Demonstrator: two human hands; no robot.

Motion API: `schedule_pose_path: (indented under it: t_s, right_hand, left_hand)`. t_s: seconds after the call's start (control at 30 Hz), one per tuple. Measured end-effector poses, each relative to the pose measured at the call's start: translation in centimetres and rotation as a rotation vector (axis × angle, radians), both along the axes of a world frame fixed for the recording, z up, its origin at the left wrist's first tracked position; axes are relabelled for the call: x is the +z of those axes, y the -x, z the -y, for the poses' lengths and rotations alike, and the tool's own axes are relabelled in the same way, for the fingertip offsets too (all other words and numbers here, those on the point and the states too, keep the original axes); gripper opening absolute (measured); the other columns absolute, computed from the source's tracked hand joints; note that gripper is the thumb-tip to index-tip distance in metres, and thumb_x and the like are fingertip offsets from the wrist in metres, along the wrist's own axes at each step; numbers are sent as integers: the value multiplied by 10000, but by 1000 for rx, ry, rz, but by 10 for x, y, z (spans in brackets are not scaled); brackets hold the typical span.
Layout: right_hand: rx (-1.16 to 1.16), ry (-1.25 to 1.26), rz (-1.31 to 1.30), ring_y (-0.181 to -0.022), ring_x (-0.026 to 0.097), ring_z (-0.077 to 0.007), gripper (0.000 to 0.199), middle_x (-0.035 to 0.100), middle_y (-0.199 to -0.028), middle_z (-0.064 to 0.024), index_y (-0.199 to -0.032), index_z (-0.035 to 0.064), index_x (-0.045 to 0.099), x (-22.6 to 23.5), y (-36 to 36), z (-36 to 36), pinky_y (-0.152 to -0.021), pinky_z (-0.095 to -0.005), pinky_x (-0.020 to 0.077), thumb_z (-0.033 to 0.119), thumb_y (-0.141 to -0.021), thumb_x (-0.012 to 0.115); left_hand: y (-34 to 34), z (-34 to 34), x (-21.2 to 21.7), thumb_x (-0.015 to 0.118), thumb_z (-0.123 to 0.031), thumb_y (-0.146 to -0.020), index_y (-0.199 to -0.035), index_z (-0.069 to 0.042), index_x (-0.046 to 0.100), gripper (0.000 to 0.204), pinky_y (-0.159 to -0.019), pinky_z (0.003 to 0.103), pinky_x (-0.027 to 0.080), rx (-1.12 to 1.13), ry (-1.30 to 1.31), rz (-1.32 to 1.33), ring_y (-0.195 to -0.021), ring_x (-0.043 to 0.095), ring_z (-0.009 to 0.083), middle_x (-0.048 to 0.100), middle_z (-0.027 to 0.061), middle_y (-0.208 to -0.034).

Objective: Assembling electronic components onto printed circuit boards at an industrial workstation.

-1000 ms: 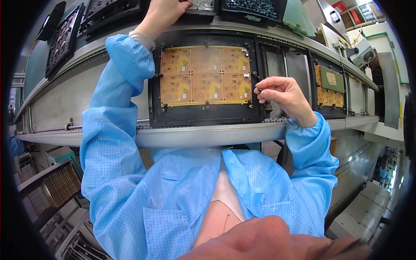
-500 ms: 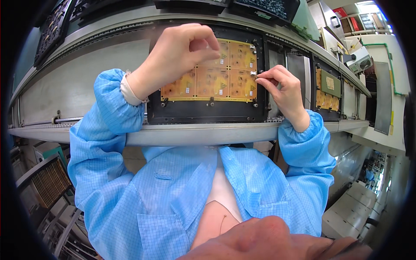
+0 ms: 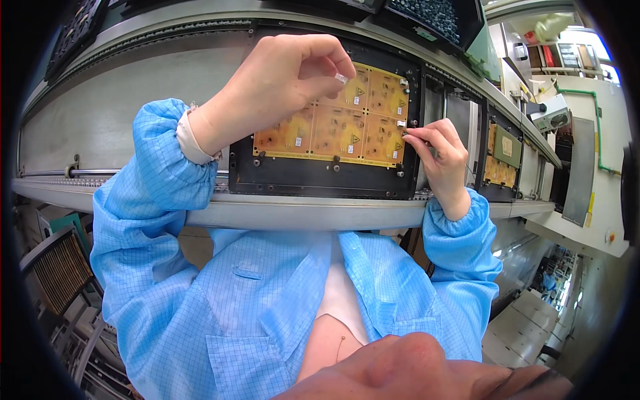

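A yellow-orange circuit board panel (image 3: 287, 135), divided into several sections, lies in a black carrier frame (image 3: 300, 180) in front of me. My left hand (image 3: 287, 87) hovers over its far left part, thumb and forefinger pinching a small white connector (image 3: 341, 79). At the panel's right edge, my right hand (image 3: 440, 153) has its thumb and forefinger closed together; a tiny dark bit shows at the tips, too small to name. Just beyond those fingertips a white connector (image 3: 401, 124) sits on the board, and another white part (image 3: 404, 83) sits farther up the same edge.
Metal conveyor rails run left to right, the near rail (image 3: 320, 212) between me and the frame. A second carrier with a green block (image 3: 508, 145) stands to the right. Beyond the far rail is a black bin (image 3: 427, 20) of small dark parts. A slatted rack (image 3: 60, 270) is lower left.
The whole view has shifted slightly. My left hand has turned a little, and the white connector in its pinch now shows. My right hand stays at the panel's right edge, fingers still closed.
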State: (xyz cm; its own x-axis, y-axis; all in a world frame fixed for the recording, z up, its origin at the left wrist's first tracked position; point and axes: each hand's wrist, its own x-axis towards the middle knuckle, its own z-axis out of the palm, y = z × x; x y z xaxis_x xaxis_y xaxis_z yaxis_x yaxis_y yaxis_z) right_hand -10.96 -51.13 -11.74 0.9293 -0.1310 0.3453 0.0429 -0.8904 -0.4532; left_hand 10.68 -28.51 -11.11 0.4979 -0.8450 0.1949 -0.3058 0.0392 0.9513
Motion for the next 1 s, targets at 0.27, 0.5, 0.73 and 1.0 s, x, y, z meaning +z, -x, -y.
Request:
schedule_pose_path:
  t_s: [0.27, 0.5, 0.73, 1.0]
  right_hand:
    - [-11, 170, -32, -724, 577, -244, 118, 586, -778, -92, -855, -6, 707, 19, -4, 1, -616, -347, 471, -5, -773, 793]
    - [-94, 210, -102, -740, 579, -278, 111, 578, -779, -112, -844, -6, 698, 39, -10, 0, -643, -382, 475, 24, -781, 785]
    - [-34, 257, -132, -757, 580, -290, 111, 580, -796, -119, -863, -12, 700, 59, -15, 11, -662, -384, 479, 9, -782, 772]
    - [-23, 145, -158, -744, 590, -257, 107, 588, -815, -108, -916, -10, 712, 28, 2, -7, -627, -349, 477, -12, -815, 748]
  left_hand:
    - [-3, 5, 14, 679, -22, -905, -1015, -2, 670, 112, -809, 263, 564, -17, -52, 25, -864, 693, 107, 707, 49, -894]
    - [-10, 13, 23, 663, 17, -923, -1034, -2, 669, 113, -826, 240, 578, -17, -55, 15, -881, 684, 97, 690, 45, -961]
    - [-15, 19, 40, 651, 29, -928, -1046, 6, 666, 120, -838, 238, 581, -4, -97, 19, -907, 683, 104, 689, 48, -998]
    - [0, -9, 9, 656, 38, -927, -1055, 9, 667, 131, -859, 237, 569, 3, -3, 0, -928, 674, 98, 683, 41, -1002]
